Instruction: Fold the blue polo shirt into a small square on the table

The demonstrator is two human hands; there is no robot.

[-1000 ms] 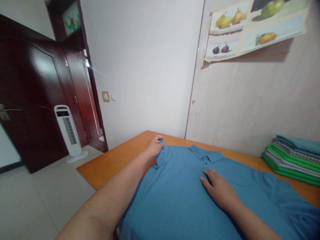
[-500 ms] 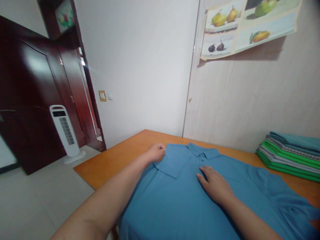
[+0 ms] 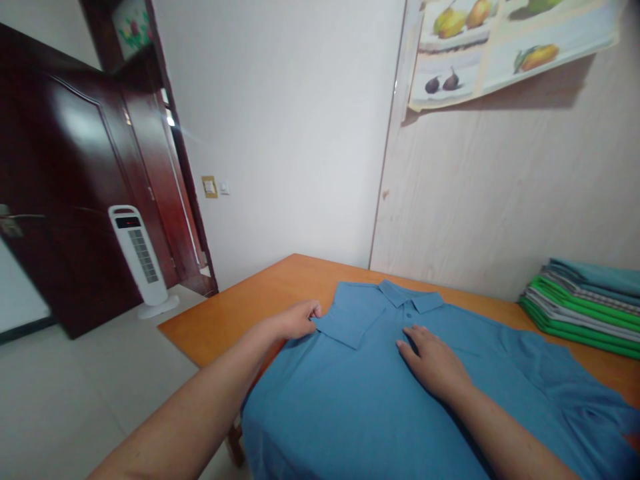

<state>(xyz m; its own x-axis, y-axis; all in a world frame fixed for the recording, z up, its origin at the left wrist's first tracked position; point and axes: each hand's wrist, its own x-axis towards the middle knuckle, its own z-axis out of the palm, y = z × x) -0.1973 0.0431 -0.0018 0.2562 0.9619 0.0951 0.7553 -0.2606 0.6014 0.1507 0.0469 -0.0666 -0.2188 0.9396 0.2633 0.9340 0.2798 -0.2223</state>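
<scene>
A blue polo shirt (image 3: 350, 400) lies spread front side up, its collar toward the wall and its lower part hanging over the near table edge. Its left-side sleeve is folded inward across the chest; the other sleeve stretches out to the right, wrinkled. At the underarm edge of the folded sleeve, my left hand (image 3: 300, 320) is closed, pinching the fabric. My right hand (image 3: 433, 363) rests flat on the chest just below the button placket, fingers apart.
The shirt lies on an orange-brown wooden table (image 3: 270, 287). A stack of folded clothes (image 3: 585, 307), green, grey and blue, sits at the right against the wall. A white tower fan (image 3: 143, 260) stands on the floor near a dark red door (image 3: 60, 173).
My left hand has slid down along the shirt's edge, from the folded sleeve's outer side to its lower corner. My right hand stays on the chest. The view has shifted slightly.
</scene>
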